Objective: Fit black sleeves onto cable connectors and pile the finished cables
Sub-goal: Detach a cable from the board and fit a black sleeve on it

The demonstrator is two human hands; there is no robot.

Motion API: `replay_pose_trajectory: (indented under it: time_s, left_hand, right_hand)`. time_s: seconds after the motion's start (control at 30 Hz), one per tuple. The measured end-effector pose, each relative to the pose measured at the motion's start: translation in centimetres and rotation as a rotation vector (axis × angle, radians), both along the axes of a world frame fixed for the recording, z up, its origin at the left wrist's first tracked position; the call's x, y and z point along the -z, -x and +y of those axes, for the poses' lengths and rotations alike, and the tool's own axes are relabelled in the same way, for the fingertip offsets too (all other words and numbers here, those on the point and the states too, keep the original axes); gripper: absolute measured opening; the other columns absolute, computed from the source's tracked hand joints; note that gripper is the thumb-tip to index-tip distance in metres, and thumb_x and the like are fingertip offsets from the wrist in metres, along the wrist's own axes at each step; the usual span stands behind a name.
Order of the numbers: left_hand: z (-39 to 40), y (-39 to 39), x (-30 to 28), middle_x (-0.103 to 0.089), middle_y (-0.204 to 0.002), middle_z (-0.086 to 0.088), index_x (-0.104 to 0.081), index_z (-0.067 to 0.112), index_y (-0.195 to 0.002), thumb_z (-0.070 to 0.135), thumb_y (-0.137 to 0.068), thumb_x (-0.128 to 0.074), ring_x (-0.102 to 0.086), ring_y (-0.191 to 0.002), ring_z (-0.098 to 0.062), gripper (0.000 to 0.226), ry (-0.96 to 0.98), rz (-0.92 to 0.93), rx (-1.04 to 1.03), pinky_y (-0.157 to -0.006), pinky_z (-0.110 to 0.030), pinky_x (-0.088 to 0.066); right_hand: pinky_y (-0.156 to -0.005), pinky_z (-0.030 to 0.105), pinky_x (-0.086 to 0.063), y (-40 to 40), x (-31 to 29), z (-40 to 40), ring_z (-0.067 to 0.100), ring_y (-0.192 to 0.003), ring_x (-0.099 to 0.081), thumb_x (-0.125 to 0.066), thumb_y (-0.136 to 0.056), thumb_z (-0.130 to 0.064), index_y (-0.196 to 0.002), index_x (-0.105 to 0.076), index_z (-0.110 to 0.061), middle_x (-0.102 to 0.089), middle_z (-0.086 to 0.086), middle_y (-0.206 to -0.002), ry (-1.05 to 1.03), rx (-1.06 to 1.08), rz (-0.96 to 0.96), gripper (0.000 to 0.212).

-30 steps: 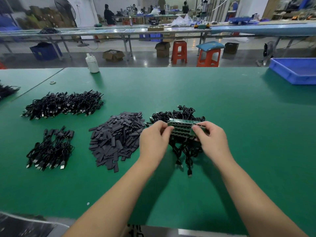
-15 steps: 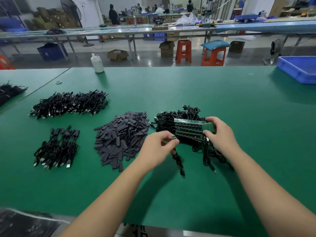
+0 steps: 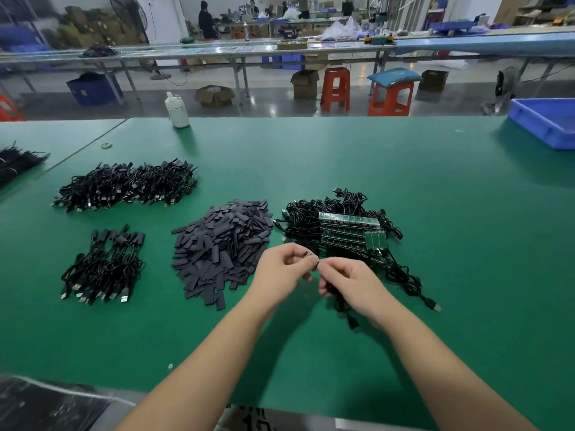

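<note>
So a single connector (image 3: 308, 255) had been pulled off the green board stack (image 3: 351, 233) — a second earlier both hands were still on that stack, and by this moment they'd been brought together just in front of it, at about 6 o'clock from the boards. The connector was pinched in the left hand (image 3: 284, 269), fingers curled around it. The right hand (image 3: 348, 279) was curled too, with black cable (image 3: 413, 286) gripped in it and trailing off toward 4 o'clock, plug end lying on the mat (image 3: 435, 197). Whether the two grips were on one and the same cable couldn't be told for sure, too small and partly hidden by fingers.

No sleeve was held yet, as far as could be seen. The sleeve pile (image 3: 221, 244) was sitting just at 9 o'clock from the hands, so that's probably what gets reached for next (a guess only). The small finished bunch (image 3: 102, 265) was further out at 9 o'clock, with a bigger cable heap (image 3: 124, 186) at 10 o'clock.

Basically one piece had been separated and was ready for sleeving; the fit itself hadn't been started.
</note>
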State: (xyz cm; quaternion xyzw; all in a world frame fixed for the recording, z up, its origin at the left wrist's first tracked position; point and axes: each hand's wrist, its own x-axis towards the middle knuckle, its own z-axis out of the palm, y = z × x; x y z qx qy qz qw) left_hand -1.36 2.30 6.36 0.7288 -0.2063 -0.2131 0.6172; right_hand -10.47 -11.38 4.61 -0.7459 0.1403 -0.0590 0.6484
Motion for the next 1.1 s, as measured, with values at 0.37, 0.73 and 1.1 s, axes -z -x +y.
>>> replay_pose_trajectory:
  time_s: [0.37, 0.73, 1.1]
  left_hand:
    - [10.2, -7.1, 5.6, -0.064, -0.076, 0.003, -0.056, 0.022, -0.083, 0.061, -0.092, -0.048, -0.060, -0.071, -0.021, 0.041, -1.082, -0.575, -0.334, -0.061, -0.030, -0.049]
    - [13.6, -8.9, 8.4, -0.064, -0.086, 0.003, -0.059, 0.021, -0.090, 0.044, -0.082, -0.076, -0.060, -0.081, -0.018, 0.029, -0.937, -0.254, -0.422, -0.069, -0.031, -0.050]
    - [9.1, -5.0, 6.1, -0.069, -0.070, 0.009, -0.067, 0.030, -0.078, 0.025, -0.088, -0.071, -0.064, -0.058, -0.011, 0.012, -0.430, -0.324, -0.115, -0.056, -0.024, -0.045]
  right_hand:
    - [-0.050, 0.020, -0.040, -0.9, 4.5, 0.5, 0.007, -0.055, -0.049, -0.059, -0.099, -0.021, -0.096, -0.076, -0.015, -0.069, -0.005, -0.075, 0.036, 0.057, 0.247, 0.018]
    - [-0.061, 0.025, -0.054, -1.4, 7.2, 0.2, 0.009, -0.061, -0.057, -0.056, -0.100, -0.019, -0.100, -0.075, -0.014, -0.067, -0.002, -0.079, -0.057, -0.019, 0.279, 0.020]
    - [-0.061, 0.024, -0.053, -1.0, 7.9, -0.4, 0.011, -0.060, -0.059, -0.058, -0.100, -0.020, -0.106, -0.073, -0.023, -0.062, -0.005, -0.066, -0.029, -0.071, 0.275, 0.017]
